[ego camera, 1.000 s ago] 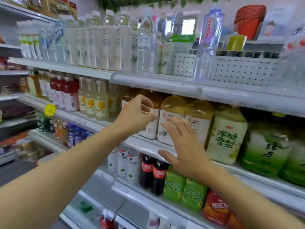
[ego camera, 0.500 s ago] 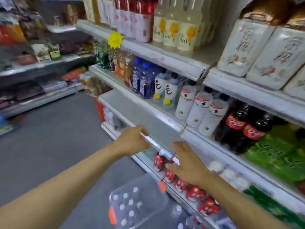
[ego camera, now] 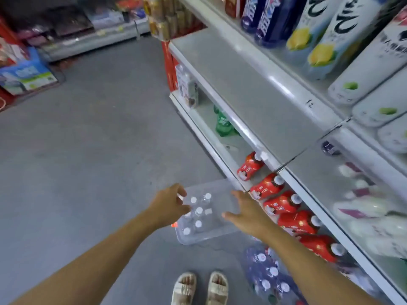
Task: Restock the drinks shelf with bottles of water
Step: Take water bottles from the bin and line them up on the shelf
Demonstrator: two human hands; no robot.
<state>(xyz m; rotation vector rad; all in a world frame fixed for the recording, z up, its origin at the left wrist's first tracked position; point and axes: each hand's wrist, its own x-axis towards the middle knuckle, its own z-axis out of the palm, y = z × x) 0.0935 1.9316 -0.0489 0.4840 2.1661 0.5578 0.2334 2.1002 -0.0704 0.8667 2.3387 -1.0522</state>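
Low in the frame's centre, our left hand (ego camera: 169, 204) and right hand (ego camera: 246, 211) reach over the bin (ego camera: 222, 235) of water bottles (ego camera: 199, 210) on the floor, fingers loose, gripping nothing. We judge they are spread to take bottles. Beyond, at centre right, the bare shelf (ego camera: 248, 84) offers open room behind its front edge.

A single head-worn view is given, aimed steeply down and forward from standing height. The grey floor (ego camera: 88, 150) is seen far below, with sandalled feet (ego camera: 199, 287) at the bottom edge. The shelving (ego camera: 253, 89) is caught close along the right side, bowed by the wide lens. Both forearms are seen reaching out from the lower edge.
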